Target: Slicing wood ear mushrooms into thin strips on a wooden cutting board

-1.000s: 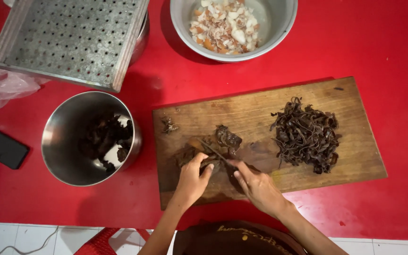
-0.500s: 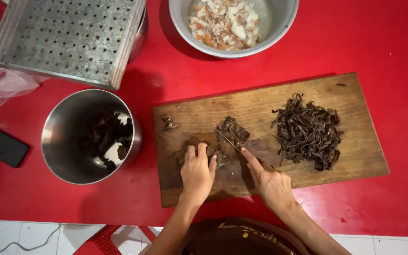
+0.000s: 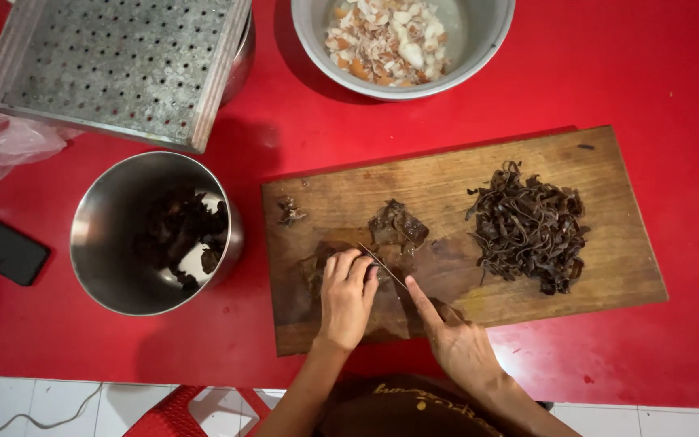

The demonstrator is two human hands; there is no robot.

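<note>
The knife point(image 3: 383, 265) has cut further left into the mushroom point(image 3: 398, 228), left hand point(image 3: 345, 295) retreating

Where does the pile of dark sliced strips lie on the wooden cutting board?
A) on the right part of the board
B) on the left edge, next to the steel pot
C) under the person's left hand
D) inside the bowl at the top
A: the pile of dark sliced strips lies on the right part of the wooden cutting board, apart from the left hand and the right hand, which work nearer the middle.
</note>
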